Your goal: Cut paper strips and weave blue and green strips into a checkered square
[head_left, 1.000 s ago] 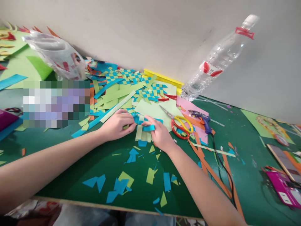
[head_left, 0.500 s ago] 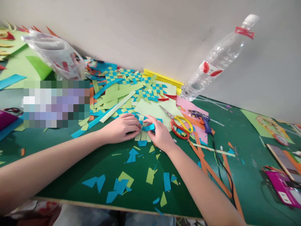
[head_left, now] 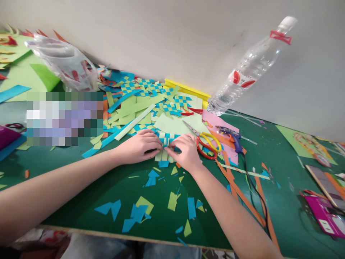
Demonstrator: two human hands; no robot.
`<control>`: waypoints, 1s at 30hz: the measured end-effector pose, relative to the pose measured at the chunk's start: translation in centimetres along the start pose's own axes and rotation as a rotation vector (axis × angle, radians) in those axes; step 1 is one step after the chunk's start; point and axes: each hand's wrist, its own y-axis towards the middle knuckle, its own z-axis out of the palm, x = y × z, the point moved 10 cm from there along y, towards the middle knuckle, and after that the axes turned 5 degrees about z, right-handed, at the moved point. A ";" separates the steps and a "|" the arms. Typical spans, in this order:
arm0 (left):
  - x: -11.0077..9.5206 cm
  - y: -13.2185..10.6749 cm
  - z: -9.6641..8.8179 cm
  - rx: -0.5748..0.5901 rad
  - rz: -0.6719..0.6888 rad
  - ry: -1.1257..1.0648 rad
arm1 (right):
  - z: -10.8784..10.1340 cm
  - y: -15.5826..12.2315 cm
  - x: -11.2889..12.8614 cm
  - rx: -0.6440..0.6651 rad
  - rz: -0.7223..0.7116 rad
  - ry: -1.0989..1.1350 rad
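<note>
A small piece of blue and pale green paper strips (head_left: 163, 156), partly woven, lies on the table between my hands. My left hand (head_left: 145, 146) is closed at its left side, thumb and fingertips pinching its edge. From the right, my right hand (head_left: 186, 153) reaches over it with thumb and fingers pinched on a narrow blue paper strip that runs across the green ones. My fingers hide most of that strip. Just right of my right hand lie scissors (head_left: 207, 144) with red and yellow handles.
Woven blue-green paper pieces (head_left: 169, 108) and loose strips are heaped behind my hands. A clear plastic bottle (head_left: 242, 79) leans by the wall. A glue gun (head_left: 235, 140) with a black cord lies right. Paper scraps (head_left: 137, 213) litter the front.
My right hand has lowered its fingertips toward my left hand. The blue strip, which stuck up between its fingers, now lies among the green strips. My left hand has barely moved.
</note>
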 end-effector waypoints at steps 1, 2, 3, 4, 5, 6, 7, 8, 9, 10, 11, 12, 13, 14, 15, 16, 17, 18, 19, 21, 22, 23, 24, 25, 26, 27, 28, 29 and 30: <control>0.0 0.0 0.1 0.005 -0.002 0.002 | 0.1 0.0 0.6 0.015 -0.046 -0.017; 0.1 0.0 0.1 0.008 -0.006 0.004 | 0.2 -0.1 1.1 0.029 -0.087 -0.028; 0.1 0.0 0.1 0.011 -0.011 0.005 | 0.3 -0.2 1.5 0.037 -0.117 -0.032; 0.2 0.0 0.2 0.015 -0.015 0.005 | 0.3 -0.2 1.8 0.041 -0.137 -0.032; 0.2 0.0 0.2 0.019 -0.020 0.003 | 0.3 -0.3 1.9 0.042 -0.143 -0.030; 0.2 0.0 0.2 0.021 -0.021 0.001 | 0.2 -0.3 1.9 0.040 -0.138 -0.027; 0.2 0.0 0.2 0.021 -0.019 0.002 | 0.1 -0.2 1.8 0.037 -0.128 -0.026; 0.2 0.0 0.2 0.021 -0.015 0.004 | 0.1 -0.2 1.7 0.036 -0.113 -0.026; 0.1 0.0 0.2 0.022 -0.011 0.007 | 0.1 -0.2 1.5 0.043 -0.101 -0.025; 0.1 0.0 0.2 0.022 -0.010 0.012 | 0.2 -0.2 1.4 0.055 -0.091 -0.023; 0.1 0.0 0.2 0.022 -0.009 0.016 | 0.4 -0.2 1.3 0.070 -0.084 -0.019; 0.2 -0.1 0.2 0.024 -0.012 0.016 | 0.5 -0.3 1.2 0.083 -0.076 -0.017; 0.2 -0.1 0.2 0.025 -0.017 0.014 | 0.6 -0.3 1.1 0.093 -0.068 -0.015; 0.3 -0.1 0.3 0.025 -0.022 0.012 | 0.7 -0.3 1.0 0.098 -0.064 -0.014; 0.3 -0.1 0.2 0.023 -0.026 0.011 | 0.7 -0.3 1.0 0.099 -0.062 -0.013; 0.3 -0.1 0.2 0.018 -0.028 0.011 | 0.7 -0.3 0.9 0.095 -0.063 -0.015; 0.3 -0.1 0.1 0.012 -0.027 0.013 | 0.7 -0.3 1.0 0.090 -0.067 -0.020; 0.3 -0.1 0.0 0.001 -0.022 0.016 | 0.6 -0.3 1.0 0.082 -0.073 -0.028; 0.2 -0.1 -0.1 -0.011 -0.016 0.021 | 0.5 -0.3 1.1 0.074 -0.078 -0.039; 0.1 -0.2 -0.3 -0.029 -0.005 0.034 | 0.5 -0.3 1.1 0.066 -0.084 -0.058; 0.0 -0.2 -0.3 -0.032 0.001 0.044 | 0.5 -0.3 1.1 0.066 -0.088 -0.062; 0.0 -0.2 -0.2 -0.031 0.006 0.054 | 0.5 -0.3 1.1 0.068 -0.091 -0.059; -0.1 -0.3 -0.2 -0.028 0.012 0.066 | 0.5 -0.3 1.1 0.069 -0.097 -0.051; -0.1 -0.3 -0.1 -0.024 0.020 0.076 | 0.5 -0.3 1.1 0.069 -0.102 -0.040; -0.2 -0.3 -0.1 -0.024 0.025 0.089 | 0.5 -0.4 1.1 0.068 -0.108 -0.029; -0.2 -0.4 -0.1 -0.029 0.026 0.104 | 0.5 -0.4 1.1 0.067 -0.113 -0.018; -0.2 -0.4 -0.2 -0.036 0.023 0.117 | 0.5 -0.4 1.1 0.067 -0.117 -0.008; -0.1 -0.4 -0.2 -0.042 0.017 0.125 | 0.5 -0.5 1.1 0.071 -0.119 -0.001; -0.1 -0.4 -0.3 -0.048 0.009 0.126 | 0.5 -0.5 1.1 0.077 -0.118 0.002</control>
